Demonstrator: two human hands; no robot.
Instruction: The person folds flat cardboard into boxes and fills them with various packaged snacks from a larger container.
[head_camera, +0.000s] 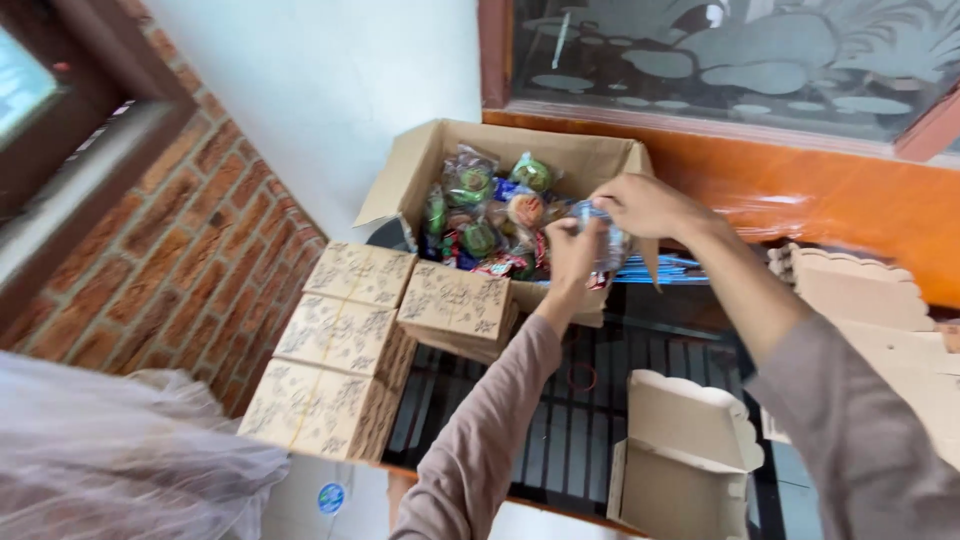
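Note:
Both my hands are raised over the right side of an open cardboard carton (420, 165) full of wrapped snacks (485, 215) in clear and coloured packets. My left hand (572, 255) and my right hand (645, 205) together grip one small clear-wrapped snack packet (603, 238) between them. The packet is partly hidden by my fingers. Both arms wear grey-brown long sleeves.
Several closed patterned cardboard boxes (335, 365) are stacked left of the carton on a dark slatted table (560, 420). An open plain box (690, 450) sits near the front. Flat scalloped box blanks (860, 290) lie at right. A brick wall (190, 250) and a plastic bag (110, 460) are at left.

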